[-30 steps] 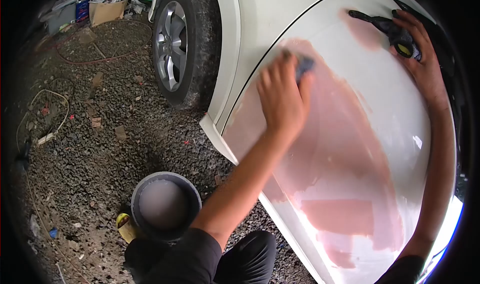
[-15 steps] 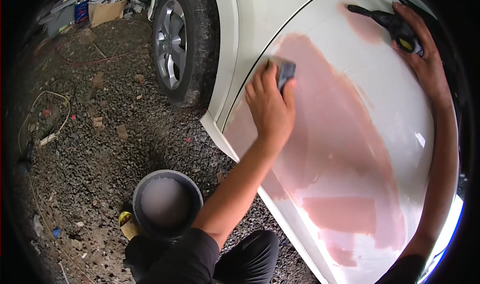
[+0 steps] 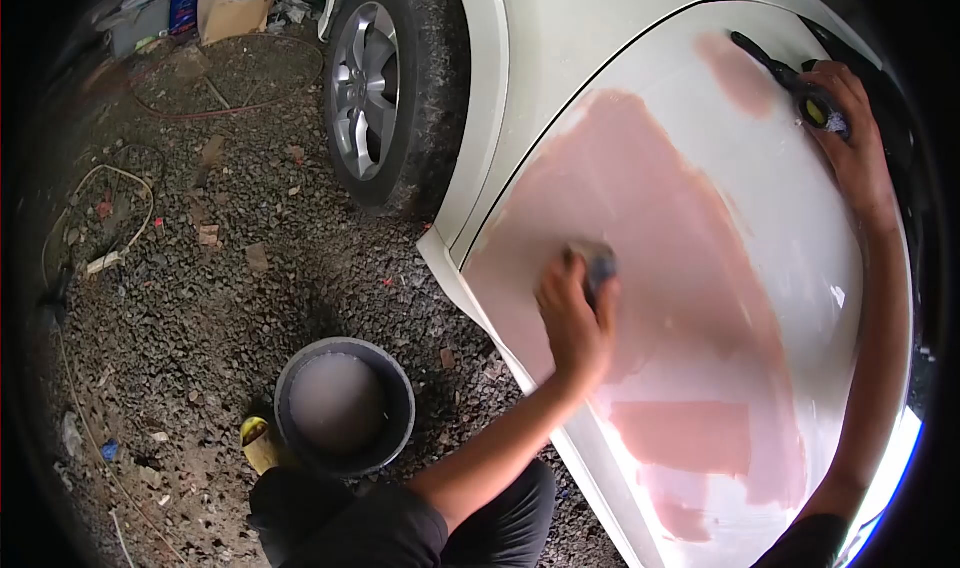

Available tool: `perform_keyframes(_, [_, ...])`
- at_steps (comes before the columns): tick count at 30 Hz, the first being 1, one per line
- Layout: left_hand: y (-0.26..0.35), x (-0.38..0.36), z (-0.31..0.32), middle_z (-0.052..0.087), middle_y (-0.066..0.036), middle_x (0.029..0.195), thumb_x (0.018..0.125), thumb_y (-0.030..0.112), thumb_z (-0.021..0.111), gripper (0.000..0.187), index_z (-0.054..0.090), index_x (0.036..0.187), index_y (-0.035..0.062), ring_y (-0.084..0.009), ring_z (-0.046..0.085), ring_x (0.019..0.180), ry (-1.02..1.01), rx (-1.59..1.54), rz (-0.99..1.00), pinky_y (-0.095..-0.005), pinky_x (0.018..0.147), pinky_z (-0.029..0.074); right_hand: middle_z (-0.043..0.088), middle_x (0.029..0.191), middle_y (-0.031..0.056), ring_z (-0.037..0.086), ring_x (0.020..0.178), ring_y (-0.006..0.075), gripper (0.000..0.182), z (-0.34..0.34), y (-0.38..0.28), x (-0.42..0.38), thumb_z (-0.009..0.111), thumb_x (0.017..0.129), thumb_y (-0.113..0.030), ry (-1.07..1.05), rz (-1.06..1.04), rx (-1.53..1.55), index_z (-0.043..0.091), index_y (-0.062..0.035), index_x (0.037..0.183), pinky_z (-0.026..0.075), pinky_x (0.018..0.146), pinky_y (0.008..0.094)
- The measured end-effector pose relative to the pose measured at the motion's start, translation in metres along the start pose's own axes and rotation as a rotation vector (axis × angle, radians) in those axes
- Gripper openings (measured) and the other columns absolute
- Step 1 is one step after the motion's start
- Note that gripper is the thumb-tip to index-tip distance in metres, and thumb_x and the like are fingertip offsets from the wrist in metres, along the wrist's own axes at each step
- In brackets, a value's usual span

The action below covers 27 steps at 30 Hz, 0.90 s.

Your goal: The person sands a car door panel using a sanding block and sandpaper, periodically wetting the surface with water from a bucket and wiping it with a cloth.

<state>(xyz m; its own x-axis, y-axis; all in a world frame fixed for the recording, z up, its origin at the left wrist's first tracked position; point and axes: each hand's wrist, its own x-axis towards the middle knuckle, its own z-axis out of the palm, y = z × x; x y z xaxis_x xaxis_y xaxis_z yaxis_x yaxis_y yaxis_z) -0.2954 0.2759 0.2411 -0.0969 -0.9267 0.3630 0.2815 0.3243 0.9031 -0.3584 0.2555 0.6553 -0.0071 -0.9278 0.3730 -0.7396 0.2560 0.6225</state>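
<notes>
A white car door panel [image 3: 800, 268] carries a large pink filler patch [image 3: 640, 198]. My left hand [image 3: 575, 323] presses a dark grey sanding block [image 3: 600, 264] against the lower left part of that patch. Up at the top right, my right hand [image 3: 850, 138] rests on the panel next to the black door handle [image 3: 775, 63], with a small yellow and black object [image 3: 818, 110] under its fingers. My knees in dark trousers [image 3: 400, 523] show at the bottom.
A grey bucket of cloudy water [image 3: 340, 403] stands on the gravel below the door, a yellow object [image 3: 258, 443] beside it. The car's wheel [image 3: 385, 93] is at upper centre. Hoses, cardboard boxes [image 3: 235, 13] and litter lie at the upper left.
My left hand slid the sanding block down the filler patch, from its upper left part to its lower left. My right hand stayed by the door handle.
</notes>
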Motion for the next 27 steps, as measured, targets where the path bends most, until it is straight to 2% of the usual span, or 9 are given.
perform_keyframes(4, [0.002, -0.005, -0.001, 0.047, -0.030, 0.135, 0.103, 0.028, 0.061, 0.052, 0.044, 0.139, -0.0059, -0.0459, 0.045, 0.124, 0.000, -0.078, 0.034, -0.0584, 0.104, 0.036, 0.052, 0.153, 0.0069, 0.042, 0.148, 0.0264, 0.046, 0.008, -0.003, -0.003, 0.063, 0.082, 0.007, 0.098, -0.023, -0.044, 0.066, -0.0087, 0.125, 0.032, 0.124, 0.0388])
perform_keyframes(7, [-0.015, 0.076, -0.003, 0.049, -0.029, 0.135, 0.105, 0.035, 0.058, 0.053, 0.045, 0.135, -0.0071, -0.0449, 0.045, 0.127, 0.032, -0.039, -0.130, -0.0570, 0.109, 0.034, 0.048, 0.158, 0.0075, 0.039, 0.150, 0.0289, 0.038, 0.004, -0.013, -0.002, 0.060, 0.086, 0.007, 0.029, -0.015, 0.016, 0.063, -0.0046, 0.123, 0.030, 0.124, 0.0398])
perform_keyframes(9, [-0.015, 0.107, -0.009, 0.049, -0.029, 0.135, 0.106, 0.035, 0.058, 0.053, 0.046, 0.134, -0.0079, -0.0451, 0.045, 0.127, 0.063, -0.043, -0.214, -0.0569, 0.109, 0.034, 0.049, 0.157, 0.0054, 0.039, 0.150, 0.0266, 0.043, 0.003, -0.004, -0.002, 0.062, 0.084, 0.007, 0.022, -0.037, -0.002, 0.064, -0.0076, 0.124, 0.030, 0.125, 0.0391])
perform_keyframes(12, [0.005, 0.020, -0.001, 0.047, -0.029, 0.138, 0.103, 0.035, 0.062, 0.055, 0.047, 0.138, -0.0049, -0.0455, 0.044, 0.128, -0.059, -0.051, -0.182, -0.0576, 0.108, 0.034, 0.051, 0.156, 0.0039, 0.040, 0.149, 0.0252, 0.044, 0.004, -0.001, -0.001, 0.063, 0.084, 0.006, 0.030, -0.030, 0.012, 0.064, -0.0090, 0.126, 0.031, 0.125, 0.0389])
perform_keyframes(14, [0.017, -0.035, -0.003, 0.046, -0.029, 0.139, 0.104, 0.037, 0.059, 0.057, 0.044, 0.141, -0.0036, -0.0457, 0.043, 0.128, -0.112, -0.060, -0.035, -0.0575, 0.108, 0.034, 0.051, 0.155, 0.0052, 0.041, 0.149, 0.0264, 0.041, 0.006, -0.002, -0.001, 0.063, 0.087, 0.004, 0.021, -0.020, 0.012, 0.063, -0.0078, 0.126, 0.032, 0.124, 0.0399])
perform_keyframes(18, [-0.010, 0.050, -0.004, 0.049, -0.028, 0.136, 0.105, 0.031, 0.058, 0.050, 0.046, 0.138, -0.0046, -0.0431, 0.045, 0.125, 0.004, -0.058, -0.165, -0.0552, 0.108, 0.034, 0.052, 0.153, 0.0085, 0.041, 0.149, 0.0293, 0.038, 0.004, 0.001, 0.000, 0.064, 0.090, 0.003, 0.003, -0.046, -0.011, 0.062, -0.0056, 0.127, 0.032, 0.123, 0.0417])
perform_keyframes(21, [-0.025, 0.088, -0.006, 0.050, -0.028, 0.134, 0.105, 0.030, 0.058, 0.048, 0.046, 0.135, -0.0053, -0.0421, 0.045, 0.125, 0.078, 0.036, -0.149, -0.0546, 0.107, 0.034, 0.053, 0.153, 0.0089, 0.041, 0.148, 0.0296, 0.039, 0.003, 0.003, -0.003, 0.064, 0.091, 0.003, -0.018, -0.063, 0.006, 0.062, -0.0059, 0.128, 0.032, 0.123, 0.0419])
perform_keyframes(25, [0.000, -0.042, -0.002, 0.042, -0.033, 0.143, 0.101, 0.029, 0.064, 0.064, 0.038, 0.148, -0.0053, -0.0507, 0.043, 0.126, -0.127, -0.016, -0.009, -0.0598, 0.107, 0.033, 0.053, 0.152, 0.0093, 0.042, 0.147, 0.0298, 0.038, 0.004, 0.002, 0.000, 0.065, 0.091, 0.001, 0.003, -0.051, -0.031, 0.062, -0.0058, 0.129, 0.033, 0.122, 0.0417])
perform_keyframes(27, [-0.003, -0.042, -0.005, 0.045, -0.031, 0.144, 0.103, 0.029, 0.060, 0.059, 0.040, 0.146, -0.0041, -0.0484, 0.044, 0.129, -0.148, -0.022, 0.006, -0.0591, 0.107, 0.033, 0.053, 0.152, 0.0094, 0.042, 0.147, 0.0299, 0.038, 0.005, 0.005, -0.001, 0.066, 0.091, 0.000, 0.004, -0.065, -0.019, 0.062, -0.0056, 0.128, 0.033, 0.122, 0.0414])
